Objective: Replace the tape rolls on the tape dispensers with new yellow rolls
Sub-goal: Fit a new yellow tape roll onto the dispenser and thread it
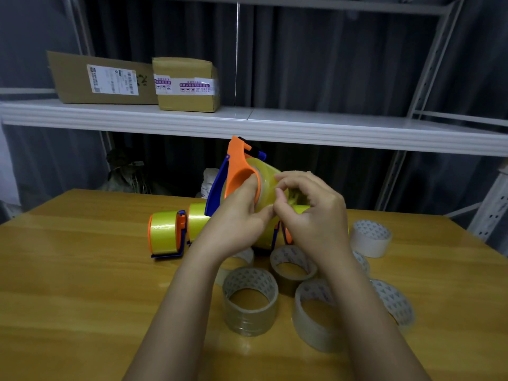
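An orange and blue tape dispenser (238, 163) with a yellow roll (268, 174) on it is held up above the wooden table (82, 284). My left hand (237, 215) grips its orange ring side. My right hand (310, 213) pinches at the face of the yellow roll with thumb and fingers. A second dispenser (167, 233) loaded with yellow tape lies on the table to the left, with another yellow roll (196, 222) beside it. More yellow and orange parts sit behind my hands, mostly hidden.
Several clear and brownish tape rolls lie near me, among them one (250, 301) front centre, one (292, 266) behind it and a white one (371, 237) at right. A white shelf (302, 127) with two cardboard boxes (187, 83) crosses behind the table.
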`<action>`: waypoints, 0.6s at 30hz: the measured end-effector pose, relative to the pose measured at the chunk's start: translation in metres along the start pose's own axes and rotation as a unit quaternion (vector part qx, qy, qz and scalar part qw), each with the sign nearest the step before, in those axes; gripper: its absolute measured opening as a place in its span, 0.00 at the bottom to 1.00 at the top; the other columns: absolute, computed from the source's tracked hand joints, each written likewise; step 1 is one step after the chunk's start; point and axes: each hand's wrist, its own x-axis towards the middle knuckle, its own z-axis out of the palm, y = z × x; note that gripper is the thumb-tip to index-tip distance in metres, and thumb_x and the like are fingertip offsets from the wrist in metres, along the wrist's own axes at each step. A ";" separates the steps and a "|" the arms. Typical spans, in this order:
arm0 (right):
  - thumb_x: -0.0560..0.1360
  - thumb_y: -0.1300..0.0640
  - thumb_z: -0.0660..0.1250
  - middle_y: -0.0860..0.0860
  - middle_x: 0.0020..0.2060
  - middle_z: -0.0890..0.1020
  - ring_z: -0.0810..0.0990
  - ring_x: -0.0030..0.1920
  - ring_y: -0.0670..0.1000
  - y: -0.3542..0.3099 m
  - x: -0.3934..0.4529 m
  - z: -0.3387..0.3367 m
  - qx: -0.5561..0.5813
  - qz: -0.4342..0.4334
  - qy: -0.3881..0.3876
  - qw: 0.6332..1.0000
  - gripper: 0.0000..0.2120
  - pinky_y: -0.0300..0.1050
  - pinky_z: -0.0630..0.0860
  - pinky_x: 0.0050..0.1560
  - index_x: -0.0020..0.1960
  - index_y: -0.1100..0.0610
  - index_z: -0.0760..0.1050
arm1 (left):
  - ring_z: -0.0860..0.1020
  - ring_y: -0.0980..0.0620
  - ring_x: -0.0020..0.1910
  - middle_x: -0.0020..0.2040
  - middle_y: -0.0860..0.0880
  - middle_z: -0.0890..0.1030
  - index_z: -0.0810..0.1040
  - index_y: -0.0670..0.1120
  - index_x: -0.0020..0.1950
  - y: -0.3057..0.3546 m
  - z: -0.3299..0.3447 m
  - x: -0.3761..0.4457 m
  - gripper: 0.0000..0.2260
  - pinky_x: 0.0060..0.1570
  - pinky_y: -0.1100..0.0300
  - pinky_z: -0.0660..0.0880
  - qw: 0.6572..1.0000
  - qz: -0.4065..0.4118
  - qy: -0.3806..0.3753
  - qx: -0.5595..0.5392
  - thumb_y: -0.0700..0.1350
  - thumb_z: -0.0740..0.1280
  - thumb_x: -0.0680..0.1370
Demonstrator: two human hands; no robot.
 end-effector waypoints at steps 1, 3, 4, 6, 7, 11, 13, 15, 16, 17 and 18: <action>0.73 0.60 0.68 0.45 0.47 0.82 0.79 0.51 0.42 0.001 0.000 0.000 0.004 0.001 -0.005 1.000 0.05 0.54 0.73 0.65 0.46 0.59 0.81 | 0.79 0.46 0.49 0.50 0.43 0.78 0.70 0.50 0.60 0.000 -0.001 -0.001 0.12 0.47 0.40 0.76 1.000 0.001 0.000 0.002 0.50 0.64 0.78; 0.72 0.60 0.70 0.47 0.49 0.83 0.80 0.52 0.43 0.002 0.000 0.000 0.011 0.002 -0.016 1.000 0.08 0.52 0.71 0.67 0.50 0.58 0.83 | 0.79 0.49 0.50 0.51 0.46 0.78 0.70 0.49 0.61 -0.001 -0.002 0.000 0.13 0.48 0.42 0.76 1.000 0.004 0.007 0.013 0.49 0.64 0.78; 0.72 0.59 0.70 0.48 0.50 0.84 0.81 0.52 0.44 0.002 0.000 0.001 0.016 0.006 -0.018 1.000 0.08 0.52 0.71 0.68 0.50 0.59 0.83 | 0.78 0.50 0.50 0.50 0.46 0.78 0.70 0.49 0.61 -0.001 -0.002 0.000 0.13 0.48 0.43 0.77 1.000 0.006 0.010 0.018 0.49 0.64 0.78; 0.72 0.58 0.71 0.49 0.50 0.85 0.81 0.51 0.44 0.002 0.000 0.003 0.031 0.018 -0.007 0.999 0.08 0.55 0.72 0.67 0.50 0.58 0.84 | 0.78 0.55 0.46 0.47 0.49 0.77 0.69 0.48 0.61 -0.001 -0.002 0.000 0.12 0.47 0.49 0.77 0.999 0.016 0.017 0.027 0.47 0.64 0.79; 0.72 0.58 0.71 0.49 0.50 0.85 0.82 0.52 0.44 0.002 -0.001 0.003 0.038 0.021 0.000 0.999 0.08 0.57 0.73 0.66 0.49 0.58 0.84 | 0.76 0.59 0.42 0.44 0.51 0.76 0.69 0.47 0.61 -0.001 -0.002 0.001 0.12 0.43 0.54 0.77 0.999 0.021 0.021 0.035 0.46 0.64 0.79; 0.73 0.60 0.70 0.50 0.49 0.85 0.82 0.52 0.46 0.001 -0.002 0.004 0.041 0.014 0.013 0.999 0.06 0.59 0.77 0.58 0.49 0.58 0.85 | 0.72 0.64 0.32 0.37 0.54 0.71 0.68 0.46 0.59 0.000 0.000 0.001 0.11 0.29 0.69 0.68 0.998 0.025 0.031 0.058 0.44 0.65 0.79; 0.74 0.58 0.69 0.49 0.49 0.85 0.82 0.52 0.45 0.001 -0.003 0.004 0.015 0.006 0.017 1.000 0.07 0.57 0.76 0.61 0.48 0.58 0.84 | 0.72 0.65 0.31 0.36 0.55 0.70 0.68 0.46 0.59 0.000 0.000 0.001 0.11 0.29 0.69 0.67 0.998 0.025 0.029 0.059 0.44 0.64 0.79; 0.76 0.56 0.66 0.49 0.50 0.85 0.81 0.53 0.44 0.000 -0.004 0.006 -0.018 -0.006 0.018 1.000 0.09 0.55 0.76 0.62 0.48 0.58 0.84 | 0.71 0.67 0.31 0.35 0.55 0.68 0.66 0.47 0.55 0.000 0.000 0.001 0.08 0.29 0.71 0.66 0.997 0.026 0.030 0.060 0.44 0.64 0.79; 0.76 0.56 0.65 0.50 0.50 0.85 0.80 0.53 0.44 -0.001 -0.005 0.007 -0.033 -0.016 0.018 0.999 0.10 0.53 0.77 0.61 0.49 0.59 0.83 | 0.71 0.67 0.30 0.35 0.55 0.68 0.66 0.48 0.53 0.001 0.000 0.000 0.07 0.28 0.71 0.66 0.998 0.024 0.029 0.057 0.44 0.64 0.79; 0.77 0.56 0.64 0.50 0.50 0.84 0.80 0.52 0.45 -0.002 -0.005 0.008 -0.046 -0.025 0.017 0.998 0.10 0.51 0.78 0.58 0.48 0.59 0.82 | 0.70 0.65 0.29 0.34 0.54 0.68 0.66 0.48 0.52 0.001 0.000 0.000 0.07 0.27 0.69 0.66 0.998 0.022 0.027 0.051 0.44 0.64 0.79; 0.77 0.57 0.63 0.50 0.49 0.83 0.79 0.51 0.45 -0.002 -0.005 0.008 -0.058 -0.032 0.015 0.998 0.09 0.47 0.79 0.53 0.48 0.60 0.80 | 0.70 0.62 0.29 0.34 0.53 0.68 0.67 0.48 0.52 0.001 0.000 0.000 0.06 0.28 0.67 0.66 0.999 0.021 0.024 0.044 0.45 0.64 0.79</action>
